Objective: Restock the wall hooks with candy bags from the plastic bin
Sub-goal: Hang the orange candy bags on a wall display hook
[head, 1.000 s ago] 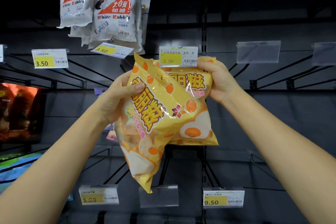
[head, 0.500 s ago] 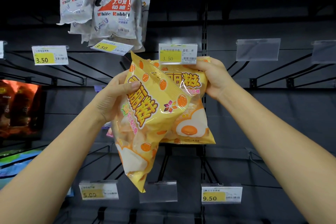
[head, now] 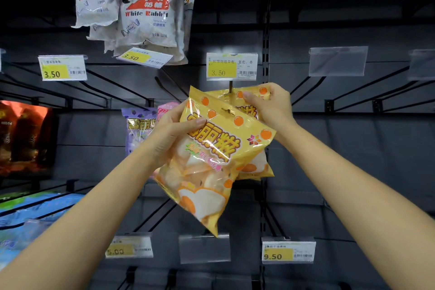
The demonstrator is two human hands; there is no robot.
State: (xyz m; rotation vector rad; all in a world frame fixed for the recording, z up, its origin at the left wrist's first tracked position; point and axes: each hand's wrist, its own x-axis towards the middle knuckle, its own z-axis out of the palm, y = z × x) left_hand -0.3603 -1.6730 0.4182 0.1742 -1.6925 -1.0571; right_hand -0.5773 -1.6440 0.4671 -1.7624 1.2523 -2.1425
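Two yellow candy bags with orange dots are held up in front of the dark hook wall. My left hand (head: 175,135) grips the front yellow bag (head: 211,167) by its upper left edge; the bag tilts down to the right. My right hand (head: 270,106) pinches the top of the rear yellow bag (head: 256,167), whose header sits right at the tip of the wall hook (head: 230,86) under the 3.50 price tag (head: 231,66). The plastic bin is out of view.
White Rabbit candy bags (head: 146,7) hang at the upper left. A purple bag (head: 138,127) and a pink one hang behind my left hand. Bare black hooks run to the right and below, with price tags 5.00 (head: 129,247) and 9.50 (head: 288,252).
Both hands and the two bags have dropped lower relative to the 3.50 tag, so the rear bag's header is now under the tag at the hook tip. The purple bag has come into view.
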